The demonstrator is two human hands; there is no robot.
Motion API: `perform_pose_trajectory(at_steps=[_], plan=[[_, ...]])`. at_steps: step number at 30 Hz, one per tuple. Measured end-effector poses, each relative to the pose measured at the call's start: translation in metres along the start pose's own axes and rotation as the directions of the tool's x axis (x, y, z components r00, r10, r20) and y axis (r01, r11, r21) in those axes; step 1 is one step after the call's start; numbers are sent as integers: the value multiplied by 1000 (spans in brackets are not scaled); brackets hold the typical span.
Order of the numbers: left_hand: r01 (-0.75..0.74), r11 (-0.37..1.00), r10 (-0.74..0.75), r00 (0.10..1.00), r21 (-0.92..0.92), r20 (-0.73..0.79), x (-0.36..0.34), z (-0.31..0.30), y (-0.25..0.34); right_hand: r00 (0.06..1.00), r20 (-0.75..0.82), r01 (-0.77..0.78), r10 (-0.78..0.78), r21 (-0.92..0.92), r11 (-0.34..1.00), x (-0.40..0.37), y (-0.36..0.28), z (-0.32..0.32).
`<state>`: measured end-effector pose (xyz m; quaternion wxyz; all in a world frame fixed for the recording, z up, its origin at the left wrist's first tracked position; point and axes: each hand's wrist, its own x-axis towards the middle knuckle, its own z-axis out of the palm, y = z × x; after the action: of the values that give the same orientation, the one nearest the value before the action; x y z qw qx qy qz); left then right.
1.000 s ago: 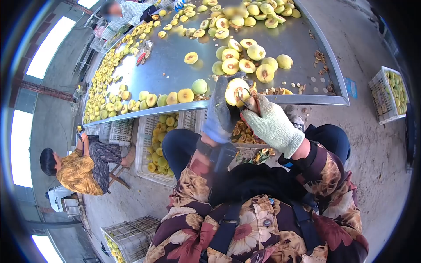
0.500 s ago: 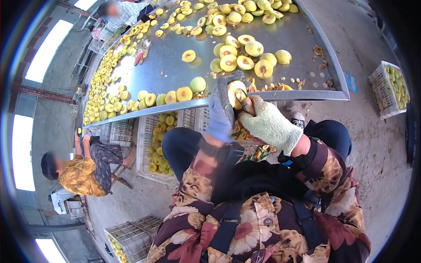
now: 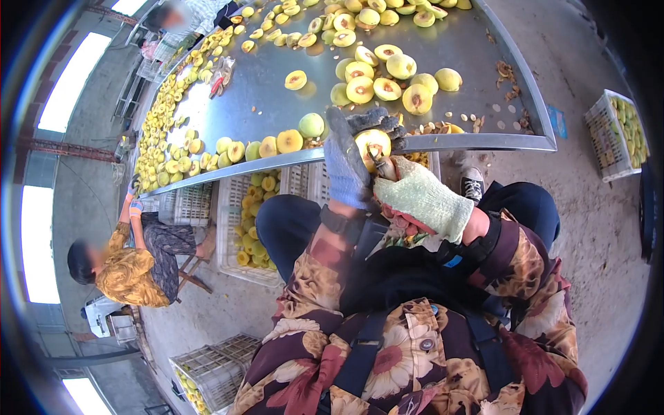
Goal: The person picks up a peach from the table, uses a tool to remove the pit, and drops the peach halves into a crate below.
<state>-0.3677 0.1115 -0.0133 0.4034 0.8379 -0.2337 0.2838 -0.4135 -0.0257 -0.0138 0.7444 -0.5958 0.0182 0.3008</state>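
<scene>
My left hand [image 3: 348,162], in a blue-grey work glove, is closed around a halved yellow peach [image 3: 372,147] at the near edge of the metal table. The cut face with its brown pit hollow is turned up toward me. My right hand [image 3: 422,196], in a pale knitted glove, presses against the peach's lower right side. Its fingers are closed on a small dark metal tool [image 3: 380,163], whose tip meets the cut face; the rest is hidden by the glove. Several peach halves [image 3: 360,90] lie just beyond my hands.
The metal table [image 3: 270,104] bears many peach halves, loose pits and red-handled pliers [image 3: 218,86]. Crates of peaches, one [image 3: 250,266] under the table and one [image 3: 612,149] at right, stand on the floor. A seated co-worker [image 3: 135,277] is at left, another person [image 3: 183,24] farther back.
Both hands stay at the peach half, which has shifted slightly left and turned a little. My left glove's fingers now show more clearly behind it. The seated co-worker's hands have moved.
</scene>
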Motion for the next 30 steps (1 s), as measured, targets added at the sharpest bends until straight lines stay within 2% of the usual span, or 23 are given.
perform_pose_trajectory(at_steps=[2, 3, 5, 6, 7, 8, 9, 11, 13, 15, 16, 17, 20, 22, 24, 25, 26, 28, 30], plan=[[-45, 999, 45, 999, 5, -5, -1, 0, -2, 988, 138, -87, 71, 109, 990, -11, -15, -3], [99, 981, -97, 995, -167, 21, -2, 2, -5, 973, 209, -134, 100, 157, 978, -15, -21, -5], [371, 800, -348, 927, -471, 139, -4, 6, -11, 949, 298, -183, 105, 246, 952, -20, -23, -7], [293, 874, -271, 956, -387, 111, -2, 4, -8, 934, 341, -208, 103, 287, 935, -21, -23, -10], [209, 932, -190, 977, -295, 92, 0, -1, -2, 857, 498, -368, 135, 408, 836, -15, -17, -18], [254, 902, -217, 966, -348, 141, 1, -3, -1, 752, 646, -534, 132, 480, 696, -7, -12, -26], [301, 868, -244, 951, -395, 190, 1, -6, -1, 669, 734, -637, 116, 485, 600, -6, -14, -30], [604, 466, -386, 797, -647, 465, 7, -5, -10, 642, 755, -661, 133, 458, 594, -4, -10, -32], [580, 592, -389, 814, -559, 432, 5, -2, -15, 597, 789, -712, 146, 437, 550, -1, -8, -32], [645, 457, -449, 762, -613, 467, 4, -1, -15, 461, 886, -838, 58, 412, 358, 6, 1, -31], [689, 237, -491, 693, -685, 528, 5, -1, -12, 394, 919, -888, 3, 380, 259, 8, 6, -31], [693, 3, -511, 621, -721, 594, 6, -2, -8, 404, 915, -876, -8, 389, 284, 9, 8, -31], [679, -222, -394, 593, -699, 702, 11, -5, -1, 442, 897, -830, 2, 408, 380, 12, 11, -34], [627, -321, -410, 584, -710, 701, 8, -5, -4, 488, 871, -786, 58, 410, 463, 11, 9, -35], [581, -403, -414, 574, -707, 707, 6, -5, -5, 600, 776, -653, 195, 334, 680, -5, -9, -29], [564, -420, -425, 570, -711, 703, 5, -9, -6, 657, 713, -579, 245, 268, 770, -12, -15, -25], [558, -413, -437, 572, -720, 694, 5, -13, -6, 619, 775, -564, 124, 329, 757, -6, 6, -24], [552, -369, -470, 584, -748, 662, 8, -28, -7, 724, 646, -530, 243, 296, 795, -16, -7, -10], [548, -236, -540, 612, -802, 577, 12, -50, -9, 873, 426, -321, 237, 136, 937, -15, -8, -6]])
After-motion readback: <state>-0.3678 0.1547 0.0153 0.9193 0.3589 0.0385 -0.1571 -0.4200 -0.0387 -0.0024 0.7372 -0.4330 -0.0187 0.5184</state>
